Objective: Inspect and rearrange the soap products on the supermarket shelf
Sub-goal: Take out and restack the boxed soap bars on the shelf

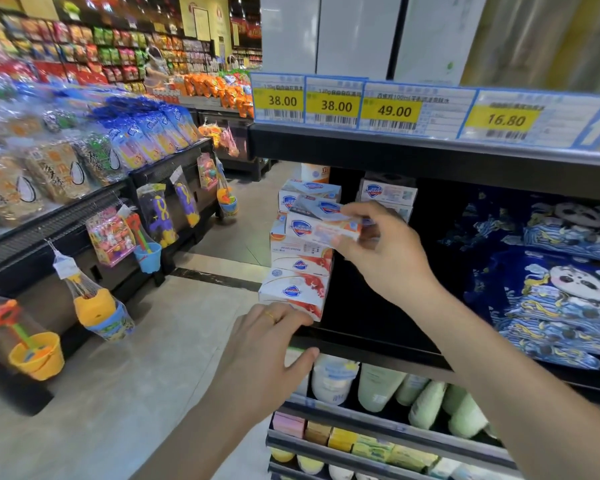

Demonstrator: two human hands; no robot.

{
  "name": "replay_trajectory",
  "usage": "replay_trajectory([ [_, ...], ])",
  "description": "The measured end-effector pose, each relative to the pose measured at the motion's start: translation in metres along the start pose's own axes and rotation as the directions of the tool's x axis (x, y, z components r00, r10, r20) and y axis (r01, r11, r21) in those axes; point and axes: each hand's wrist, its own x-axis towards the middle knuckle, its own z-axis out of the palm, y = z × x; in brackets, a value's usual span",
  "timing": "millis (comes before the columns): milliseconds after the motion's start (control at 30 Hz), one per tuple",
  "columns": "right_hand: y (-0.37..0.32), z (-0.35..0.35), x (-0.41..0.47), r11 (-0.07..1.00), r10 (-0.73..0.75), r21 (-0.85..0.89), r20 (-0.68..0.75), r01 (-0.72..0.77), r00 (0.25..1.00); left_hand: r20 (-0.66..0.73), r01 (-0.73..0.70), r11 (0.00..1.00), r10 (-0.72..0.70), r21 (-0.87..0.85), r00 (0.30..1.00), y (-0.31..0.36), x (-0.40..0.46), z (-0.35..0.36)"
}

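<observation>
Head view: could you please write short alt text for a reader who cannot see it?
A person's right hand holds a soap box at the top of a stack of soap boxes on a supermarket shelf, while the left hand rests on its edge.

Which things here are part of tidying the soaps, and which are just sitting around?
Part of the job:
- soap box, pinched in the right hand
- stack of soap boxes
- left hand, resting on the shelf edge

Just sitting around:
- panda packs
- price tags
- toy buckets
- bottles below
</observation>
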Motion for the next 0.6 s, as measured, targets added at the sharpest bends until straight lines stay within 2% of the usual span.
replay_trajectory([
  [100,0.003,0.018,0.019,0.995,0.003,-0.099,0.000,-0.003,1.000,0.002,-0.034,0.998,0.034,0.048,0.999,-0.003,0.003,0.003],
  [333,-0.003,0.036,0.029,0.985,-0.010,-0.170,-0.058,0.000,0.998,-0.027,-0.062,0.997,0.064,0.044,0.998,-0.009,0.007,0.010],
  [433,0.000,0.035,0.024,0.992,-0.018,-0.128,-0.076,0.008,0.997,-0.038,-0.075,0.997,0.076,0.029,0.996,-0.004,0.010,0.014],
  [533,0.017,0.025,0.013,0.999,-0.004,-0.039,-0.184,-0.003,0.983,-0.041,-0.075,0.996,0.077,0.040,0.996,-0.001,0.013,0.019],
  [600,0.038,0.014,0.006,0.988,0.027,-0.143,-0.241,-0.063,0.970,-0.045,-0.068,0.997,0.070,0.046,0.997,-0.003,0.013,0.021],
])
